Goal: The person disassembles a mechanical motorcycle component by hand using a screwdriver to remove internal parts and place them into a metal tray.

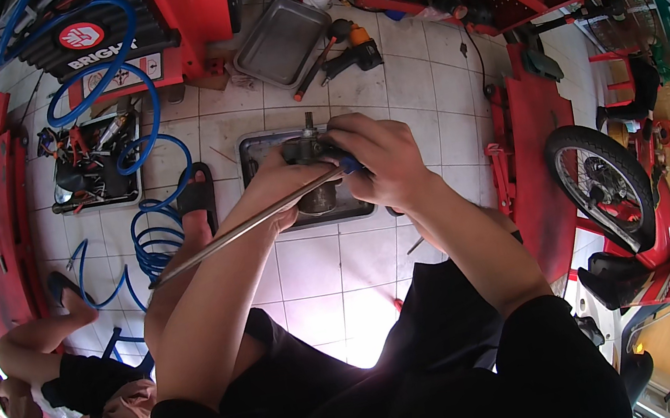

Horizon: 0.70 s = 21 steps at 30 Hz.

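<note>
Both my hands clamp the dark metal part (310, 153) over the far tray (254, 147), left hand (277, 179) wrapped underneath, right hand (380, 161) closed on the long rod (249, 225); it seems heavy, rigid, greasy, best gripped around its body.

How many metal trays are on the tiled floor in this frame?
3. One empty tray lies near the top by the cordless drill; one tray sits under both hands; a dark one holding tools is at the left. Others may be hidden.
</note>
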Available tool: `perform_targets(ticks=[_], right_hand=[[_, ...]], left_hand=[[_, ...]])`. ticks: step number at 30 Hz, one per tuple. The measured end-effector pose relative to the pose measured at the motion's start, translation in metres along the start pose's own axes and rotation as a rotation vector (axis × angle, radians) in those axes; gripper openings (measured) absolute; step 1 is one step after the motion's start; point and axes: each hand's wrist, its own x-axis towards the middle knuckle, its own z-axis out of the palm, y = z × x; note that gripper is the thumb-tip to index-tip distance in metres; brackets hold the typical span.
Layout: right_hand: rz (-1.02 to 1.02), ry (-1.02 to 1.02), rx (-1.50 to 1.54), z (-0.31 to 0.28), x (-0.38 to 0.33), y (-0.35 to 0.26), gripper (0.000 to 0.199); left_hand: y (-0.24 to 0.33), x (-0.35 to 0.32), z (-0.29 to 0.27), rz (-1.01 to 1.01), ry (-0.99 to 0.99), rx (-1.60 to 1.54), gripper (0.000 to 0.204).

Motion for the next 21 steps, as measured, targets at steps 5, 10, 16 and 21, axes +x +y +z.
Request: perform_targets(ticks=[5,10,16,21], right_hand=[[0.066,-0.031,0.051,0.006,0.002,0.001,0.056],[0.083,0.068,0.066,0.006,0.006,-0.009,0.036],[0.083,0.111,-0.004,0.005,0.007,-0.016,0.046],[0.074,0.105,-0.041,0.005,0.003,-0.018,0.06]], left_hand=[[-0.001,0.004,0.004,0.358,0.223,0.285,0.054],[-0.006,0.013,0.004,0.614,0.296,0.343,0.054],[-0.009,0.015,0.003,0.757,0.356,0.53,0.053],[-0.006,0.009,0.008,0.817,0.382,0.587,0.053]])
